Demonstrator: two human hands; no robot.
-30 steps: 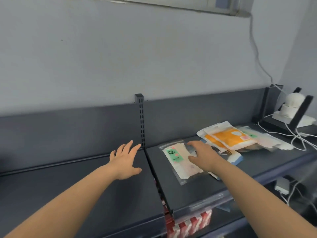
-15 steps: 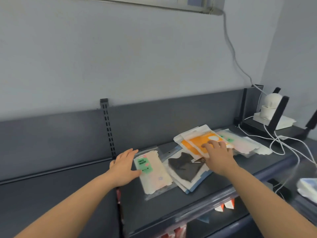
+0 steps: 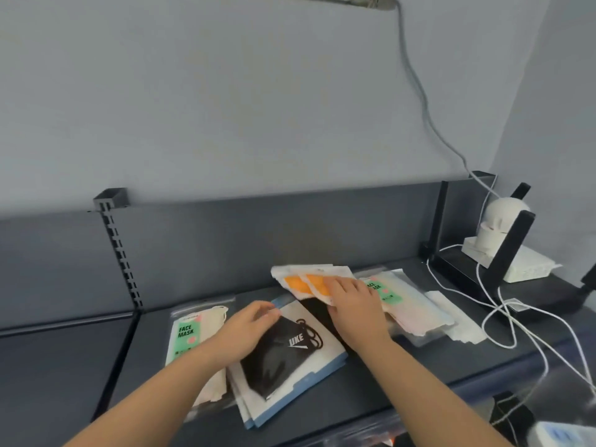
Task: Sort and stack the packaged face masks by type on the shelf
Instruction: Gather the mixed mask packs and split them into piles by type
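Observation:
Packaged face masks lie spread on the dark grey shelf [image 3: 419, 362]. At the left is a beige mask pack with a green "FACE MASK" label [image 3: 190, 337]. In the middle lies a black mask pack [image 3: 283, 359] on a small pile of blue-edged packs. My left hand [image 3: 245, 330] rests on its upper left corner with fingers bent. Behind it lie two orange mask packs [image 3: 303, 282]; my right hand [image 3: 354, 308] lies flat on them. A second green-label pack [image 3: 387, 291] sits to the right atop pale packs.
A slotted upright post [image 3: 119, 250] divides the shelf bays. At the right stand a white device [image 3: 496, 227] in a black stand and loose white cables [image 3: 503, 321] trailing over the shelf edge. A grey cable runs down the wall.
My left hand moved right from the green-label pack onto the black mask pack. My right hand stays on the orange packs. The view shifted closer and rightward.

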